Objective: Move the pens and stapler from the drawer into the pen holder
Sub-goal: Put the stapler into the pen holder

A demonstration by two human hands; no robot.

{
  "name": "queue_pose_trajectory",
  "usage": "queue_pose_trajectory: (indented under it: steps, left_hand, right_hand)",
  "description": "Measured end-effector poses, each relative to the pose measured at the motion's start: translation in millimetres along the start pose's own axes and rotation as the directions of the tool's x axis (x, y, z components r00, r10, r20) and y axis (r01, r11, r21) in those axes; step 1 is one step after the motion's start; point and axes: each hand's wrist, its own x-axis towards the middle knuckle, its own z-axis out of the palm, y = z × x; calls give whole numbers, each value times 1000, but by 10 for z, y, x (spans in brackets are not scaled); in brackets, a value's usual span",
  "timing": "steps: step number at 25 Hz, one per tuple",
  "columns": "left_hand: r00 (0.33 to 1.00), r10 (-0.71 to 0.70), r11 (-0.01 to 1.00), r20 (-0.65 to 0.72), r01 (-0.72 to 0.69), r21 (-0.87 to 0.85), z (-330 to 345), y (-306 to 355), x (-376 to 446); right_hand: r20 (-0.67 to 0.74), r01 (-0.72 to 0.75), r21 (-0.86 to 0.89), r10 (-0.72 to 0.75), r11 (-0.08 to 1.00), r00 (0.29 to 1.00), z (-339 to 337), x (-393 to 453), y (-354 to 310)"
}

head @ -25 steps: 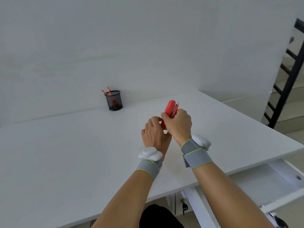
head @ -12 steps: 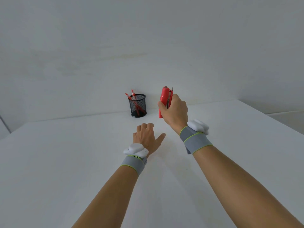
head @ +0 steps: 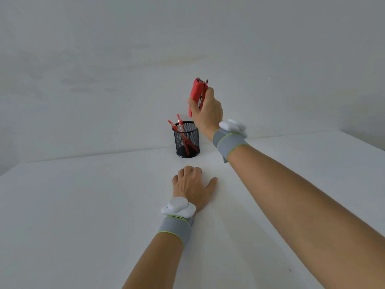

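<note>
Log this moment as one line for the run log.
right hand holds red stapler above black mesh holder | left hand on table

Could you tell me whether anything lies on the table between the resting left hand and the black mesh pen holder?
Nothing: in the head view only bare white table separates the left hand from the black mesh pen holder.

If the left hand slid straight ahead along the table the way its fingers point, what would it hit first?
Most likely the black mesh pen holder, which stands on the table just beyond the left hand. The bare stretch between them looks free, though one view leaves depth and exact alignment uncertain.
</note>
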Motion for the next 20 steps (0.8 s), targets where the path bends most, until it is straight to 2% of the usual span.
queue_pose_trajectory:
  steps: [3,7,11,15,20]
  left_hand:
    - [1000,6,1000,-2,-6,-6,-13,1,-15]
    - [1000,4,1000,15,-4,-9,-34,6,-21]
    - [1000,3,1000,21,-3,-5,-43,27,-27]
    - [1000,-1,1000,19,1,-2,-49,24,-16]
    - [1000,3,1000,12,-3,0,-33,13,-13]
  right_hand:
    - [68,-29,-37,31,999,997,250,132,84]
    - [228,-14,-179,55,984,972,491,173,208]
    - [290,-7,-320,105,948,951,507,176,309]
    - [364,48,-305,70,951,929,494,149,359]
    - [361,100,-238,-7,966,933,527,119,389]
